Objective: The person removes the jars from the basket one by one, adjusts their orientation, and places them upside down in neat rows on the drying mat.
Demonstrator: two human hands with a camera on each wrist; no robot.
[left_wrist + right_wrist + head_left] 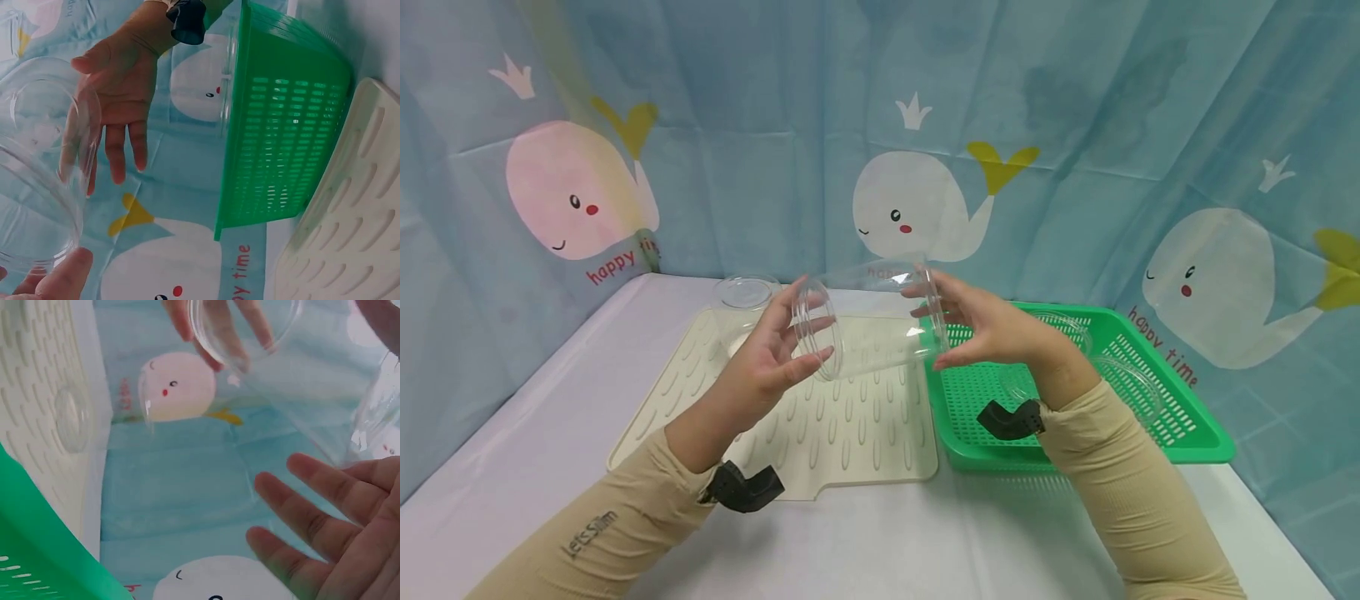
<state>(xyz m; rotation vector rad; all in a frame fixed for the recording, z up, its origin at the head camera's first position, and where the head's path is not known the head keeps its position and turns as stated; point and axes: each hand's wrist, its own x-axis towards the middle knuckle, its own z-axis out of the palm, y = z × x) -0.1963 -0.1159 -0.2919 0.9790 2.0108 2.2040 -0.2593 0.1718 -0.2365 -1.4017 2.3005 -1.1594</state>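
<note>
Head view: white table (pixel 895 533), pale ridged mat (pixel 868 425), blue whale-print curtain (pixel 760 200) behind. Clear cup (pixel 880 325) lies sideways in the air over the mat; left hand (pixel 767 358) grips its rim, right hand (pixel 992 325) is at its base, contact uncertain. Second cup (pixel 747 293) stands on mat; green basket (pixel 1206 450) at right holds clear pieces (pixel 1123 379). Left wrist view alone shows right palm, fingers straight, and the basket's slotted underside.

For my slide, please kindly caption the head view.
A clear container held sideways between two hands, with a cream mat and green basket below.
</note>
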